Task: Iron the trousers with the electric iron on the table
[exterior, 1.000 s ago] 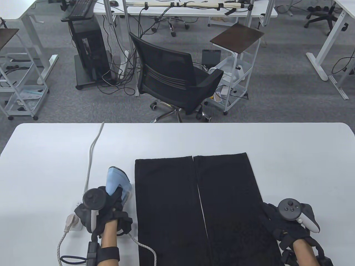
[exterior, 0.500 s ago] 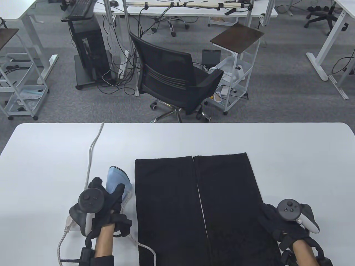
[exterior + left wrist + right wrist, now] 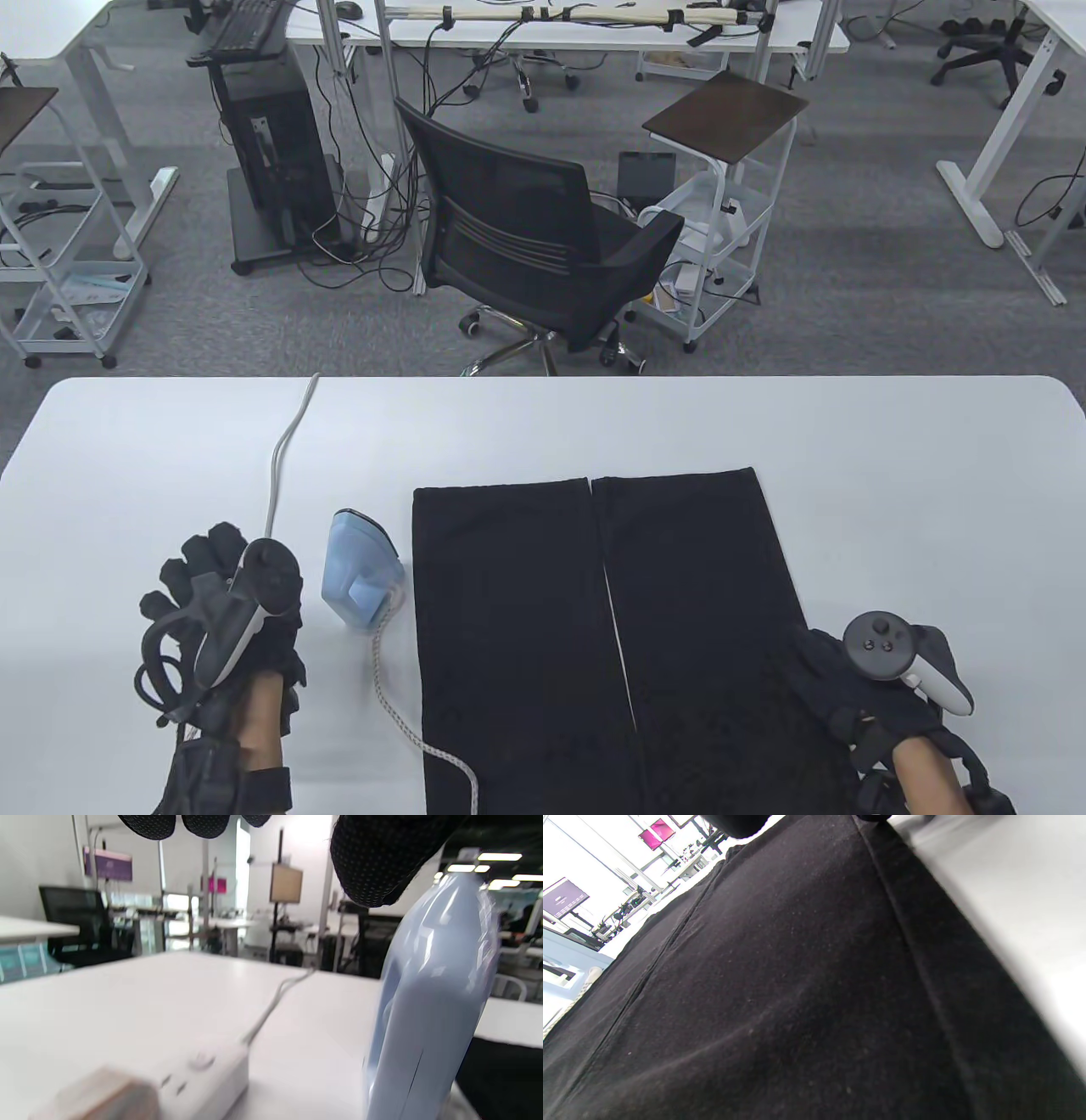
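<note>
The black trousers [image 3: 611, 628] lie flat on the white table [image 3: 764, 424], legs pointing away from me. The light blue iron [image 3: 361, 567] stands upright on its heel just left of the left leg; it fills the right of the left wrist view [image 3: 428, 997]. My left hand [image 3: 191, 577] is open with fingers spread, to the left of the iron and apart from it. My right hand [image 3: 857, 679] rests on the right edge of the right trouser leg; the right wrist view shows only smooth fabric [image 3: 797, 984] under it.
The iron's braided cord [image 3: 399, 713] runs along the trousers' left edge towards me. A white power strip [image 3: 203, 1077] lies under my left hand, its grey cable [image 3: 276, 475] leading to the table's far edge. A black office chair [image 3: 534, 238] stands beyond the table.
My left hand has let go of the iron and moved left, fingers spreading open. The iron stays standing. My right hand has hardly moved.
</note>
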`<state>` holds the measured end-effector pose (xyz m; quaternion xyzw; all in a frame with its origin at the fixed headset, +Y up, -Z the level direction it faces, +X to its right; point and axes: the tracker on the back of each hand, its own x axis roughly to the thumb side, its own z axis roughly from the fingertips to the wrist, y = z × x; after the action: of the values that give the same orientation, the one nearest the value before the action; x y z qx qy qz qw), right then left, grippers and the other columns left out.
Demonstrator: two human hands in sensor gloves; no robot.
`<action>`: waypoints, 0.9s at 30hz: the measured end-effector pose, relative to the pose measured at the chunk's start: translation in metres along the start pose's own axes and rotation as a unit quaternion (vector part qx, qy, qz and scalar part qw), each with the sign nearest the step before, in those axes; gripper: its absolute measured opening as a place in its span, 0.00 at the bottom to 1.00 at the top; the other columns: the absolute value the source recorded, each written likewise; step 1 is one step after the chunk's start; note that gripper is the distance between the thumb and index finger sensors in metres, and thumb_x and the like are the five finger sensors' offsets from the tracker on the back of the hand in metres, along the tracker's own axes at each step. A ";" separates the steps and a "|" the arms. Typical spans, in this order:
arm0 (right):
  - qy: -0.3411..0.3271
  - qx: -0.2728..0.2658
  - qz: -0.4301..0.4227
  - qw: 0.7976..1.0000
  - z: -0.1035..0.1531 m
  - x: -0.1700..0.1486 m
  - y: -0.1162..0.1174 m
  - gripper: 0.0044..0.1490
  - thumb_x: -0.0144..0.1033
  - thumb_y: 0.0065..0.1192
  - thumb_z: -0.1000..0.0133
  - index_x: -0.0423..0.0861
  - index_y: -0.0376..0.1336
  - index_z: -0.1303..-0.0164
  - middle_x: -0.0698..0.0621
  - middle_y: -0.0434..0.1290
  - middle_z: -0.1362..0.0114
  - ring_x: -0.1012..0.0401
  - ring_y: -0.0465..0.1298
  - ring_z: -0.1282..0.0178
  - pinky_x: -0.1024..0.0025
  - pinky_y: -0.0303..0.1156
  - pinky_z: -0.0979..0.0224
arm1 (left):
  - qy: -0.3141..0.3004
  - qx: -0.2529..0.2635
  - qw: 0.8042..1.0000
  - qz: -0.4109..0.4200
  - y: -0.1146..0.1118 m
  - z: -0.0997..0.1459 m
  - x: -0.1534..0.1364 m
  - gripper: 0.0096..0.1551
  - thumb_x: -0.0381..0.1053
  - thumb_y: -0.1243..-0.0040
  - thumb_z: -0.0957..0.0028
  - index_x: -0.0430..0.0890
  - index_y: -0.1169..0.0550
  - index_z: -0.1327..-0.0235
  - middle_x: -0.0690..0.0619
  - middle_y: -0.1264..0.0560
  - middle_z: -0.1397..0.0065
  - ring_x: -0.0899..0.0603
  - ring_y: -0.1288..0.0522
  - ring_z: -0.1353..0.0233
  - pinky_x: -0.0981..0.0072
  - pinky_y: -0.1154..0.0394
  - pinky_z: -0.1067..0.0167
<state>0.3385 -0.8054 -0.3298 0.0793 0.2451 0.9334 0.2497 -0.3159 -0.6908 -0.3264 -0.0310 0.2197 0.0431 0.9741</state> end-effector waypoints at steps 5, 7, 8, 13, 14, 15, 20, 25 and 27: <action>-0.001 0.003 0.006 1.000 0.000 0.003 0.002 0.41 0.47 0.43 0.31 0.43 0.39 0.12 0.27 0.41 0.13 0.29 0.43 0.18 0.23 0.49 0.29 | 0.029 -0.070 0.997 -0.023 -0.040 -0.013 -0.018 0.55 0.63 0.32 0.39 0.36 0.44 0.13 0.28 0.49 0.12 0.14 0.51 0.19 0.13 0.51 0.34; -0.001 0.004 0.009 1.000 -0.001 0.003 0.003 0.41 0.47 0.43 0.31 0.43 0.39 0.12 0.28 0.41 0.13 0.29 0.43 0.18 0.23 0.49 0.29 | 0.035 -0.080 0.996 -0.028 -0.053 -0.016 -0.023 0.55 0.63 0.32 0.40 0.36 0.44 0.13 0.28 0.49 0.12 0.15 0.50 0.19 0.13 0.51 0.34; -0.002 0.005 0.009 1.000 -0.001 0.004 0.003 0.41 0.47 0.43 0.31 0.43 0.39 0.12 0.27 0.41 0.13 0.29 0.43 0.18 0.23 0.49 0.29 | 0.040 -0.086 0.995 -0.025 -0.057 -0.017 -0.025 0.55 0.63 0.31 0.40 0.37 0.44 0.13 0.28 0.49 0.12 0.15 0.51 0.19 0.13 0.52 0.34; -0.001 0.005 0.008 1.000 0.000 0.004 0.003 0.41 0.47 0.43 0.31 0.43 0.39 0.12 0.28 0.41 0.13 0.29 0.43 0.18 0.23 0.48 0.29 | 0.048 -0.118 0.992 -0.022 -0.071 -0.021 -0.034 0.57 0.62 0.29 0.41 0.40 0.45 0.11 0.28 0.51 0.11 0.15 0.52 0.18 0.13 0.52 0.34; -0.001 0.005 0.008 1.000 0.000 0.004 0.003 0.41 0.47 0.43 0.31 0.43 0.39 0.12 0.28 0.41 0.13 0.29 0.43 0.18 0.23 0.49 0.29 | 0.045 -0.123 0.991 -0.024 -0.073 -0.021 -0.034 0.57 0.62 0.29 0.41 0.40 0.46 0.11 0.29 0.51 0.11 0.15 0.52 0.18 0.13 0.52 0.34; -0.001 0.005 0.008 1.000 0.000 0.004 0.003 0.41 0.47 0.43 0.31 0.43 0.39 0.12 0.28 0.41 0.13 0.29 0.43 0.18 0.23 0.49 0.29 | 0.044 -0.128 0.990 -0.025 -0.074 -0.022 -0.034 0.57 0.62 0.28 0.41 0.41 0.46 0.11 0.29 0.51 0.11 0.15 0.52 0.19 0.12 0.52 0.34; -0.001 0.005 0.009 1.000 0.000 0.005 0.004 0.41 0.47 0.43 0.31 0.43 0.38 0.12 0.28 0.41 0.13 0.29 0.43 0.18 0.23 0.48 0.29 | 0.041 -0.161 0.986 -0.024 -0.083 -0.024 -0.034 0.57 0.61 0.28 0.42 0.43 0.47 0.11 0.29 0.54 0.11 0.15 0.52 0.19 0.13 0.52 0.34; 0.000 0.006 0.007 1.000 0.000 0.005 0.003 0.41 0.48 0.43 0.31 0.43 0.38 0.12 0.28 0.41 0.13 0.29 0.42 0.18 0.23 0.48 0.29 | 0.046 -0.165 0.985 -0.030 -0.086 -0.026 -0.036 0.56 0.60 0.28 0.41 0.44 0.47 0.12 0.29 0.54 0.11 0.15 0.52 0.18 0.13 0.52 0.34; 0.000 0.005 0.004 1.000 0.000 0.005 0.003 0.41 0.48 0.43 0.31 0.43 0.38 0.12 0.28 0.41 0.13 0.29 0.42 0.18 0.23 0.48 0.29 | 0.054 -0.170 0.984 -0.011 -0.085 -0.028 -0.038 0.55 0.59 0.27 0.41 0.45 0.46 0.12 0.30 0.53 0.10 0.16 0.52 0.18 0.12 0.52 0.34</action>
<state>0.3330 -0.8051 -0.3279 0.0816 0.2491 0.9331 0.2461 -0.3532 -0.7800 -0.3318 -0.2012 0.2614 0.0679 0.9416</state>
